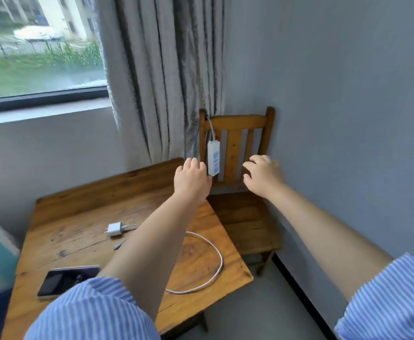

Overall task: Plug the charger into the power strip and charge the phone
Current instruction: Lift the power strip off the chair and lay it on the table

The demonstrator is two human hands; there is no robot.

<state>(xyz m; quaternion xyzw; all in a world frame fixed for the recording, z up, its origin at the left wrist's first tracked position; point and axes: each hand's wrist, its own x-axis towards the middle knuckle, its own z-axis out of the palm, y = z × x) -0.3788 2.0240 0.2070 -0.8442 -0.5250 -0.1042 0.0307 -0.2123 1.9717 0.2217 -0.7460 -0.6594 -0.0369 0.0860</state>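
I see phone (65, 280) near table (83, 200) front-left edge, charger (114, 228) mid-table, prongs pointing left, cable (214, 251) looping right. My L hand (192, 179) at power strip (213, 158), grip: can't tell. Strip hangs upright on chair (237, 143) back, long axis vertical. R hand (262, 175) loose, empty. Curtain (161, 77), window behind.

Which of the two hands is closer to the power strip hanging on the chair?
The left hand: it is right beside the power strip's lower end, while the right hand is spread open, apart, over the chair back.
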